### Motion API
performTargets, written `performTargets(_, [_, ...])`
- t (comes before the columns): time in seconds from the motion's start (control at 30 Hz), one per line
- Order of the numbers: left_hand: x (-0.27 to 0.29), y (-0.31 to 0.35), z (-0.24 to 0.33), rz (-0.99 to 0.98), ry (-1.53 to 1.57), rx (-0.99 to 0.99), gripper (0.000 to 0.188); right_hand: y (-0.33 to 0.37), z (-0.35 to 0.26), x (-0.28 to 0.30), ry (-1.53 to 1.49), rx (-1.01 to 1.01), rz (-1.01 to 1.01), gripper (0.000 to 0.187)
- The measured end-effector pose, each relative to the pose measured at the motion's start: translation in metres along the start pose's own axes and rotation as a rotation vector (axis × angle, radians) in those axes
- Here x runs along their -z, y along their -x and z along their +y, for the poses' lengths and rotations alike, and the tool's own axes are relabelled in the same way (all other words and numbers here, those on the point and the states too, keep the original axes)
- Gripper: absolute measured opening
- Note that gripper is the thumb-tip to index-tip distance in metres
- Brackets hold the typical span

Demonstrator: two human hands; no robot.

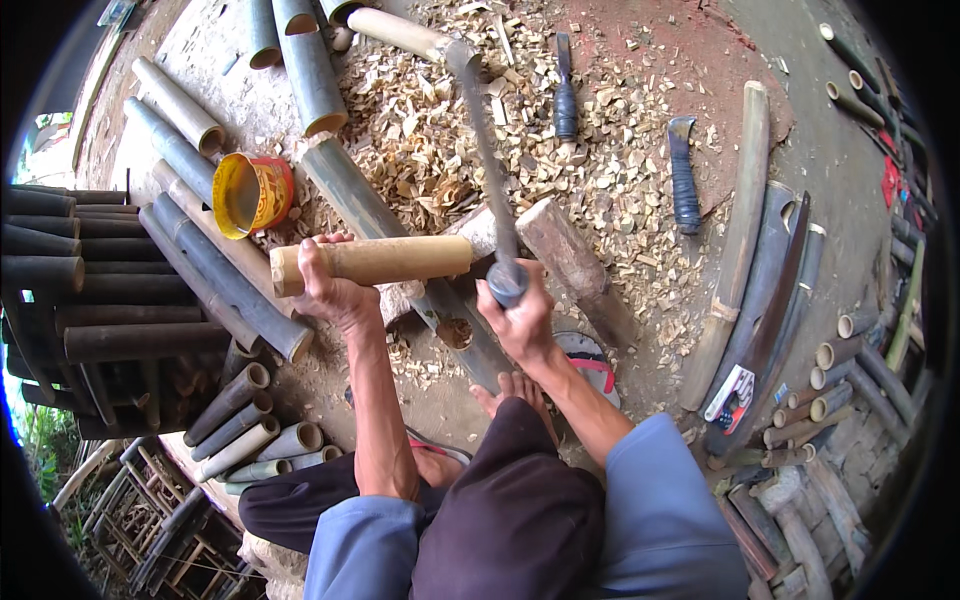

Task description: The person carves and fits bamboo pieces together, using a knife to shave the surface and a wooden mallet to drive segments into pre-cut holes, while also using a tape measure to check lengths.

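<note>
My left hand (338, 292) is closed round the left part of a short, pale, peeled bamboo piece (410, 258), which lies almost level in front of me. In my right hand (528, 318) is the handle of a machete, its long dark blade (487, 160) pointing away from me and slightly blurred. The blade passes close to the bamboo piece's right end; whether they touch I cannot tell. Below both hands, a grey-green bamboo pole (362, 205) with a hole cut in it slants toward my bare foot (515, 390). A short log (575, 262) lies right of the blade.
Wood chips (420, 140) cover the ground ahead. A chisel (565, 95) and a short wrapped-handle knife (684, 175) lie among them. A yellow-red bucket (250, 195) stands left. Dark bamboo is stacked (140, 342) at far left; a saw (775, 310) lies right, beside long bamboo lengths (733, 240).
</note>
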State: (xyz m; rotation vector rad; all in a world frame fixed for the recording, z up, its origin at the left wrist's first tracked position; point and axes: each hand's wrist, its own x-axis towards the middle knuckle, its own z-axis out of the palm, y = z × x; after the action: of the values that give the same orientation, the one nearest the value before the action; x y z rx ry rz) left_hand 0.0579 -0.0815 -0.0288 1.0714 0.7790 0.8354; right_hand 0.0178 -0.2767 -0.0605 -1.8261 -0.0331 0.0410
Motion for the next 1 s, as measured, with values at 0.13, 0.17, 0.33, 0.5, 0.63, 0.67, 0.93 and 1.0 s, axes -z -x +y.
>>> performTargets(0.13, [-0.003,0.003,-0.002,-0.056,-0.092,-0.084,0.028,-0.009,0.016,0.003,0.177,-0.41,-0.39,0.032])
performTargets(0.17, [-0.003,-0.001,0.0,-0.004,-0.153,-0.07,0.027,-0.009,0.003,0.008,0.121,-0.343,-0.351,0.032])
performTargets(0.33, [0.009,-0.005,-0.004,-0.031,0.002,0.033,0.027,-0.008,-0.033,0.012,-0.088,0.013,0.029,0.032])
performTargets(0.5, [0.01,-0.007,-0.009,-0.045,-0.077,-0.004,0.029,-0.012,0.038,-0.001,0.302,-0.457,-0.4,0.038])
performTargets(0.63, [0.011,-0.005,-0.002,-0.121,-0.006,0.049,0.03,-0.012,-0.019,0.015,0.024,-0.215,-0.212,0.038])
performTargets(0.67, [0.016,-0.004,-0.004,-0.114,-0.018,0.034,0.029,-0.007,-0.017,0.011,-0.032,-0.183,-0.15,0.035])
performTargets(0.93, [0.006,-0.003,0.0,-0.251,0.024,-0.009,0.032,-0.01,0.027,0.01,0.073,-0.448,-0.372,0.035])
performTargets(1.0, [0.013,-0.007,0.002,-0.288,0.078,0.0,0.033,-0.005,0.002,0.015,-0.018,-0.302,-0.232,0.033])
